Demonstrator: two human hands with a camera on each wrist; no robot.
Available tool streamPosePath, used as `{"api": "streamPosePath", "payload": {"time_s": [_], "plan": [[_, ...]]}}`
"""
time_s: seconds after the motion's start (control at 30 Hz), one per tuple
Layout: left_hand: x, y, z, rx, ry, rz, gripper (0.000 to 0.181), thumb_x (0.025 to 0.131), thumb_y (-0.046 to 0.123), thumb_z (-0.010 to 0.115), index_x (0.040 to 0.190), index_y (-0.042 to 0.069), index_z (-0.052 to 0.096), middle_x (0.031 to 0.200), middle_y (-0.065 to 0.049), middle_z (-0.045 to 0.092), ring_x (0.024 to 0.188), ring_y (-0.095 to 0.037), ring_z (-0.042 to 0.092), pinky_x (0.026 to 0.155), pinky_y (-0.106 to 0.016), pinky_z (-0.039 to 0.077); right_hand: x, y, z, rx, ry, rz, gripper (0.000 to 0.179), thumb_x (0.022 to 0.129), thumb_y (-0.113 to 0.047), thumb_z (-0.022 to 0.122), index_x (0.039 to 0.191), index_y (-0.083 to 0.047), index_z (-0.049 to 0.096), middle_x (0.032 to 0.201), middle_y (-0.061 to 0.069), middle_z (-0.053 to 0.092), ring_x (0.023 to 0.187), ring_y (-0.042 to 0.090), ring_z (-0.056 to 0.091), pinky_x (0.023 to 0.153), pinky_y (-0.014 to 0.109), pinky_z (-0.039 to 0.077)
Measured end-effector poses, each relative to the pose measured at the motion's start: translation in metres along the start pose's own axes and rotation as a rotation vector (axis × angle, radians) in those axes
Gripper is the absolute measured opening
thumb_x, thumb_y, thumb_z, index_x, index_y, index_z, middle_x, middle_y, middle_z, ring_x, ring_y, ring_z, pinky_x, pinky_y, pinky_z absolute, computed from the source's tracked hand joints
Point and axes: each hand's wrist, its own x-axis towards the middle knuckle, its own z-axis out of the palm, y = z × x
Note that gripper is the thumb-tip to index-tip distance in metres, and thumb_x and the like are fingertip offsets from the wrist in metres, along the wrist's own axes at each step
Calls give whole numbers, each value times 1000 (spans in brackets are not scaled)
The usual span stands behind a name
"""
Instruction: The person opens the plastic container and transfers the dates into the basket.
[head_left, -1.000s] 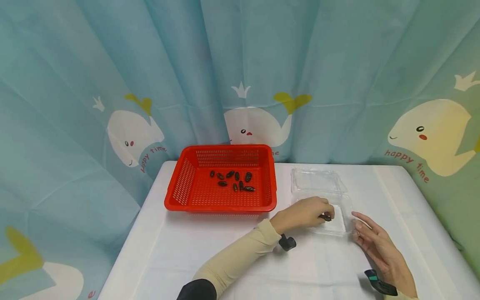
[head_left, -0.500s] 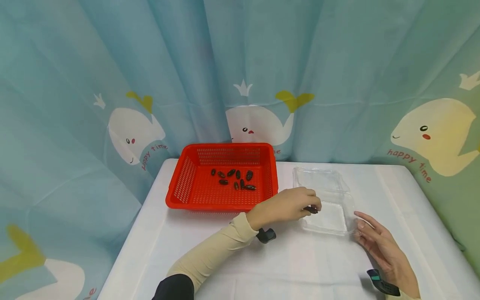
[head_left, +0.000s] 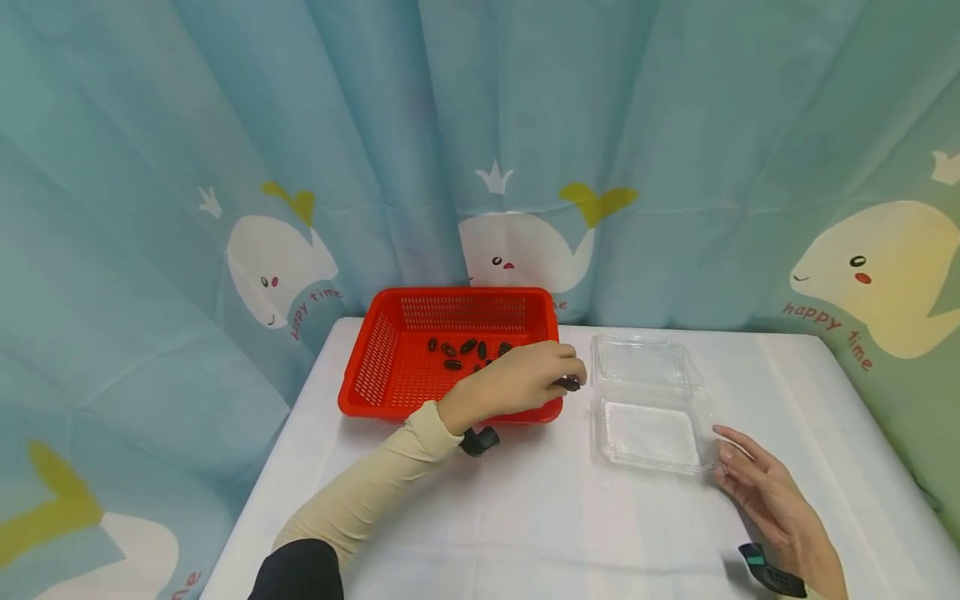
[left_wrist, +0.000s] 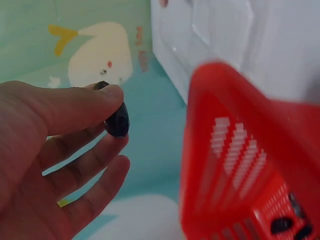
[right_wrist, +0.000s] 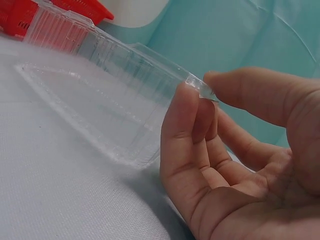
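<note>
In the head view my left hand (head_left: pixel 517 382) is over the right side of the red basket (head_left: pixel 397 412). A dark, oval, wrinkled date (head_left: pixel 568 384) is pinched between its thumb and fingers, close to the basket's right rim; the left wrist view shows this date (left_wrist: pixel 118 120) in the fingertips. Several similar dates (head_left: pixel 452 364) lie on the basket floor, some hidden by my left hand. To the right stands a clear plastic clamshell box (head_left: pixel 652 433) with its lid folded back. My right hand (head_left: pixel 776 500) pinches the box's rim (right_wrist: pixel 195 85) between thumb and fingers.
A white cloth covers the table (head_left: pixel 555 517). Behind it hangs a blue-green curtain (head_left: pixel 675 167) with whale prints. The box's opened lid (head_left: pixel 641 362) lies toward the back of the table, to the right of the basket.
My left hand has moved left from above the clear box to the red basket, still holding the date. My right hand stays at the box's rim.
</note>
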Motion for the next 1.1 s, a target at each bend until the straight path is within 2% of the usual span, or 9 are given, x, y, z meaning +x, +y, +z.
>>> {"api": "streamPosePath", "payload": {"time_s": [0.23, 0.5, 0.6, 0.8, 0.97, 1.1], "plan": [[-21, -27, -12, -50, 10, -71, 20, 96, 14, 75, 115, 20, 74, 113, 6, 67, 104, -9, 62, 93, -24, 55, -3, 0, -1, 19, -31, -11, 39, 109, -7, 51, 125, -38, 69, 101, -13, 69, 86, 4, 67, 78, 21, 59], [-45, -67, -22, -255, 36, -161, 18, 95, 13, 77, 110, 22, 73, 106, 7, 66, 94, -12, 62, 83, -25, 55, -3, -3, -3, 32, -50, -2, 38, 110, -8, 51, 125, -38, 69, 106, -12, 70, 91, 3, 67, 82, 21, 60], [-52, -82, -23, -286, 33, -197, 19, 96, 10, 75, 112, 20, 74, 107, 6, 68, 92, -12, 62, 82, -27, 55, -4, -3, -5, 27, -48, 9, 37, 110, -9, 51, 124, -37, 70, 110, -13, 70, 92, 3, 68, 82, 22, 60], [-61, -111, -20, -281, -4, -273, 21, 96, 8, 74, 116, 13, 74, 107, 1, 70, 94, -16, 62, 84, -31, 55, -7, -5, -7, -2, -38, 12, 37, 110, -8, 51, 122, -37, 71, 109, -14, 71, 92, 4, 69, 82, 22, 61], [-65, -131, -11, -275, -59, -339, 19, 95, 9, 76, 114, 12, 74, 104, -1, 71, 95, -18, 62, 85, -32, 54, -7, -6, -9, -19, -51, -12, 39, 110, -7, 50, 122, -35, 72, 109, -13, 71, 92, 4, 69, 83, 23, 61], [-66, -145, -4, -304, -102, -387, 17, 93, 8, 78, 109, 11, 75, 100, -2, 72, 91, -18, 63, 81, -30, 55, -6, -5, -13, -17, -79, -33, 40, 110, -5, 48, 123, -33, 72, 109, -12, 71, 92, 4, 69, 83, 23, 61]]}}
